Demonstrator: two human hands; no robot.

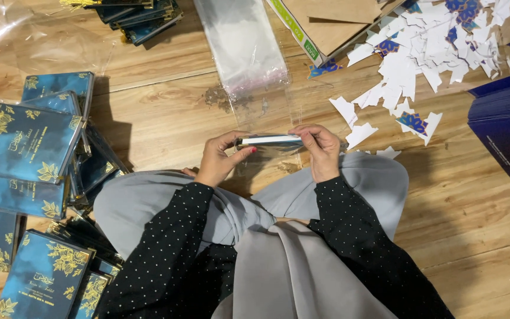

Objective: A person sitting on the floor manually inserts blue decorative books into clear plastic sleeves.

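We hold the card (268,140) over our lap; wrapped cards (28,147) lie to its left, paper scraps (426,41) right, plastic sleeves (243,47) beyond it.

Both hands raised level in front of crossed knees, arms in black white-dotted sleeves.

The left hand (216,160) sits with its wrist bent slightly back, the thumb stretched out to the right and the fingers curled upward, pinching along one end of what it grips; one fingertip shows a red nail. The right hand (321,149) is turned knuckles-up, its fingers (309,134) folded down over the other end, the wrist straight and in line with the forearm. Both forearms rise from the lower edge and angle inward toward each other, elbows out of view. How tightly the right thumb presses is probably not readable, since the fingers hide it.
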